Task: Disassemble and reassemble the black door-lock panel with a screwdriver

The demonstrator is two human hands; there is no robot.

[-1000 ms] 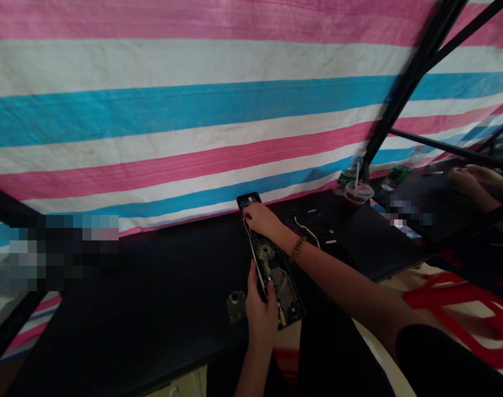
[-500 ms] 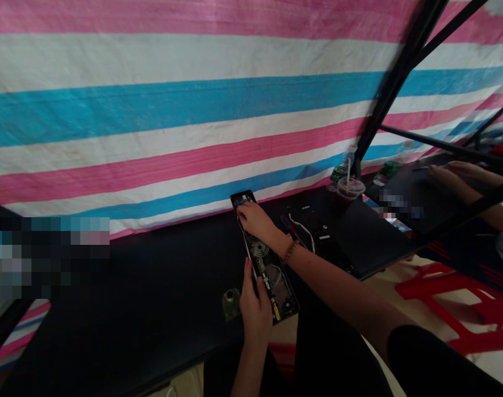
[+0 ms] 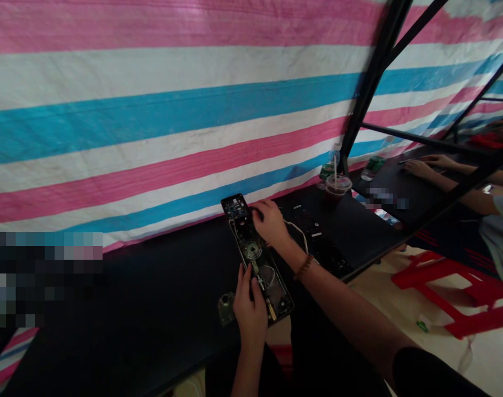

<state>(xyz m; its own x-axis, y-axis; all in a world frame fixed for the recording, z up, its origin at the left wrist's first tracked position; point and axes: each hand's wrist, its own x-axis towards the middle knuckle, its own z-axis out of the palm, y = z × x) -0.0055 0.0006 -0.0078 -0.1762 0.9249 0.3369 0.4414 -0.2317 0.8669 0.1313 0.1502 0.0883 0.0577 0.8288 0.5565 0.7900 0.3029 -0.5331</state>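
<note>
- The case point(image 3: 281, 286) lies open at the near edge of the table point(image 3: 131, 309), slanting from 11 o'clock at its far end to 5 o'clock at its near end.
- Inside the case, a circuit board point(image 3: 236, 208) sits at the 11 o'clock end and a round part point(image 3: 252, 250) around the middle; a looped white wire point(image 3: 269, 269) and a brass cylinder point(image 3: 272, 310) lie towards 5 o'clock.
- The left hand point(image 3: 250, 311) is on the case's 8 o'clock side, thumb and fingers a little apart, fingertips over the rim.
- The right hand point(image 3: 272, 223) is at the case's 1 o'clock side, fingers curled close together near the rim; whether they pinch anything, I cannot tell.
- A small plate point(image 3: 225, 309) with a round fitting lies on the table, just beside the left hand at 9 o'clock.
- Towards 2 o'clock from the case are a pale cable point(image 3: 299, 234) and dark flat parts point(image 3: 328, 251), hard to make out.
- Farther off at 2 o'clock, a clear lidded cup point(image 3: 338, 186) holds a dark drink and a straw point(image 3: 335, 165); a bottle point(image 3: 328, 170) with a green label stands just behind, its fill unclear.
- Another bottle point(image 3: 373, 167) is on the next table point(image 3: 384, 204), where a person's hands point(image 3: 419, 168) rest.
- A red stool point(image 3: 454, 292) stands at 4 o'clock.
</note>
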